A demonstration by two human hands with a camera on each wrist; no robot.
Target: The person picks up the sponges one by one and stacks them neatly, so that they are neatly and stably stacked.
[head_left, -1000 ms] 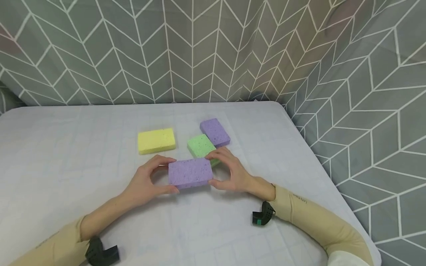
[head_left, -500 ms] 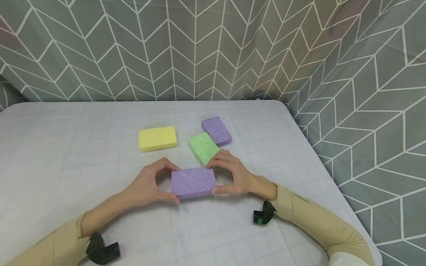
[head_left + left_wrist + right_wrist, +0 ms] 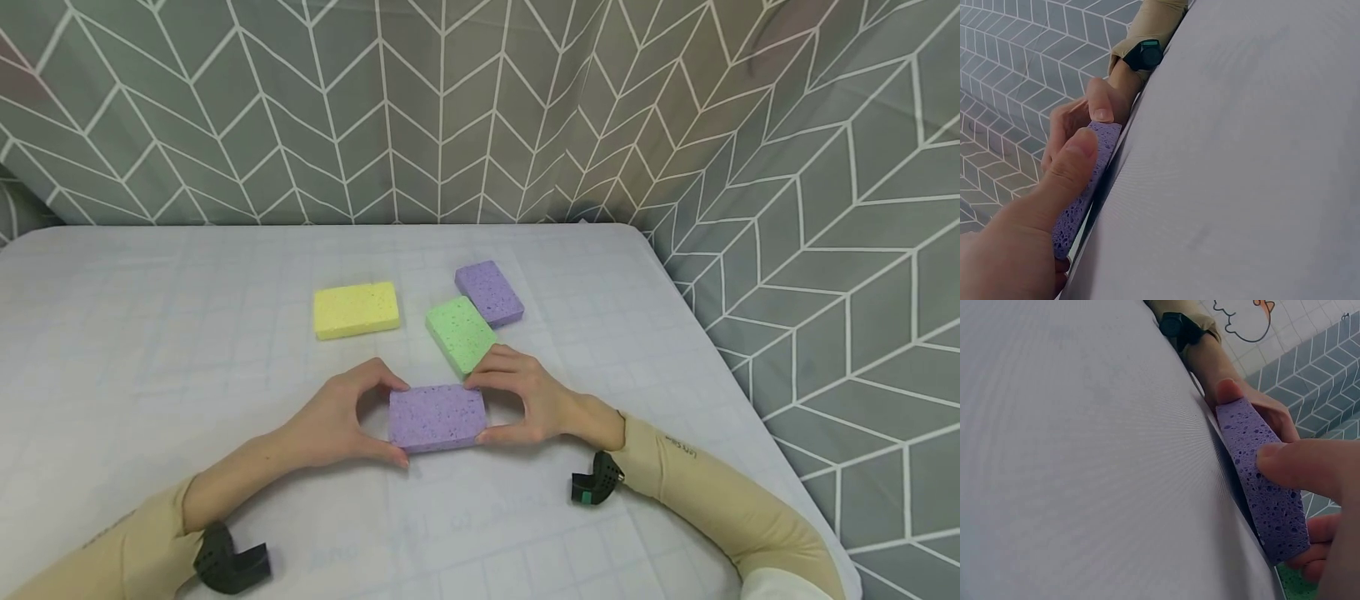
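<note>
Both hands hold a purple sponge point(image 3: 437, 418) by its two ends, low over the white table. My left hand point(image 3: 341, 417) pinches the left end, thumb on the near edge and fingers on the far edge. At the other end my right hand point(image 3: 525, 398) grips the same way. In the left wrist view the purple sponge point(image 3: 1075, 215) shows its pitted side under the thumb. The right wrist view has the sponge point(image 3: 1263, 481) close over the cloth. Just beyond my right fingers lies a green sponge point(image 3: 459, 332), its near corner overlapped by them.
A second purple sponge point(image 3: 489, 293) lies against the green one, farther back. To the left of them is a yellow sponge point(image 3: 356, 311). A white cloth covers the table point(image 3: 187, 333); patterned grey curtains point(image 3: 405, 108) hang behind and to the right.
Both hands have drawn the purple sponge toward the person and slightly right, away from the green sponge, more of which now shows. The yellow and far purple sponges stay put.
</note>
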